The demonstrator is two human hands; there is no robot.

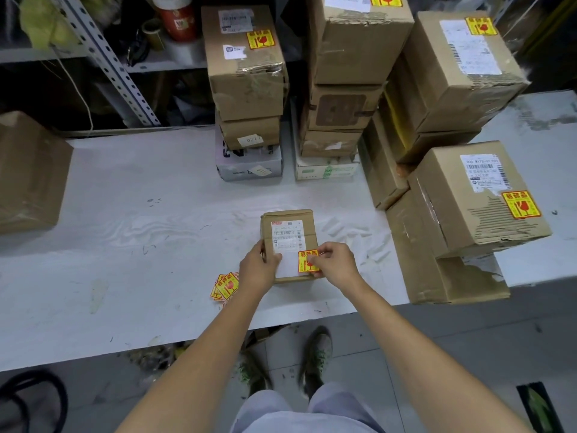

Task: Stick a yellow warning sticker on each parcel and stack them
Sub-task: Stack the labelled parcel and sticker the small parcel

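A red canister (179,20) stands on the grey shelf (187,57).

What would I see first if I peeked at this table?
The left hand grips a small parcel mid-table while the right hand pinches a bright yellow warning sticker at its near right corner. Stacks of cardboard boxes, the top ones stickered, rise behind and to the right; spare stickers lie left of the parcel.
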